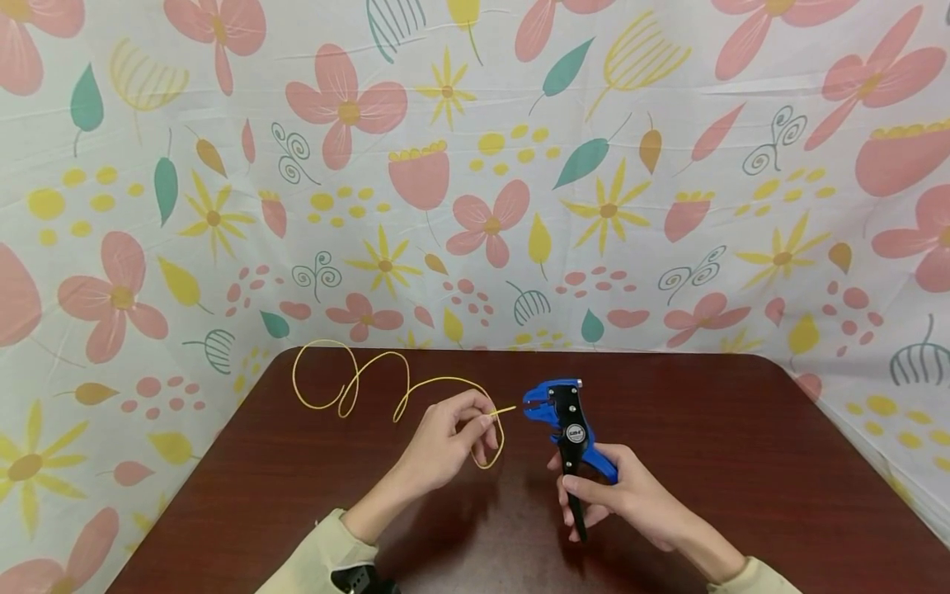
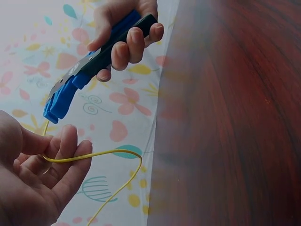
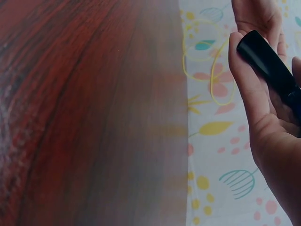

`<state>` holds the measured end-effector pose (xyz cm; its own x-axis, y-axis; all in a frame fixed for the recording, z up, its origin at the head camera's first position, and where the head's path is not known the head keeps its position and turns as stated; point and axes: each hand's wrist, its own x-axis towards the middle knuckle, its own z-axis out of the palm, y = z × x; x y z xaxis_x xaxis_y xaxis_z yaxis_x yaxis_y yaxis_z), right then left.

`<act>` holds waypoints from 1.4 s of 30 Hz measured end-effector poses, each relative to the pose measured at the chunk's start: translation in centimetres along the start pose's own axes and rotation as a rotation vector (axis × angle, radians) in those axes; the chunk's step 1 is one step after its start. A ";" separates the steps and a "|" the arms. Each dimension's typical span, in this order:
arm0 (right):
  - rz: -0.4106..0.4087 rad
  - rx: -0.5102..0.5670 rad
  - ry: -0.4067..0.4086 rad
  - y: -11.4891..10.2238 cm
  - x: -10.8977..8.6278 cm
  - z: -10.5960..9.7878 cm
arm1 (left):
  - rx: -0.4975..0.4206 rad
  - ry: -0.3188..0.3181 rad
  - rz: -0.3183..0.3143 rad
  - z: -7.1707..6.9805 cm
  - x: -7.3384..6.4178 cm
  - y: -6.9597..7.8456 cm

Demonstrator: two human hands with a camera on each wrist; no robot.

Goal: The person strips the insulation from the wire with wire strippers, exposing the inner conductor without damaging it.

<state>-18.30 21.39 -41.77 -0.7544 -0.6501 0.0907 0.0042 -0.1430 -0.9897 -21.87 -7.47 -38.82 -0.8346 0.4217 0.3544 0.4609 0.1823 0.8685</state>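
Note:
Between thumb and fingers my left hand (image 1: 448,437) pinches a yellow wire (image 1: 408,384) near one end. The short tip points right, towards a blue and black wire stripper (image 1: 573,425). My right hand (image 1: 619,495) grips the stripper by its handles, its blue jaws facing left. In the head view a small gap separates the wire tip from the jaws. The left wrist view shows the wire (image 2: 110,151) looping over my left fingers, with its tip close below the stripper's blue head (image 2: 61,101). Only the dark handle end (image 3: 265,59) shows in the right wrist view.
The wire's long tail curls in loose loops over the back left of the dark red-brown table (image 1: 705,412). Behind the table's far edge hangs a white cloth (image 1: 475,124) printed with flowers and leaves. A black watch (image 1: 364,579) is on my left wrist.

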 end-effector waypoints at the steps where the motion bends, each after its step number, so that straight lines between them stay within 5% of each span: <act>1: 0.000 0.001 -0.001 0.0 0.0 0.0 | -0.001 -0.001 0.000 0.0 0.0 0.0; 42: -0.105 0.060 -0.081 0.7 0.1 0.4 | 0.006 -0.020 0.037 -0.1 -0.2 0.8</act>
<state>-18.06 20.92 -42.43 -0.6972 -0.6872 0.2041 -0.0309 -0.2557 -0.9663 -21.35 -7.50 -38.22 -0.8110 0.4457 0.3791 0.4930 0.1717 0.8529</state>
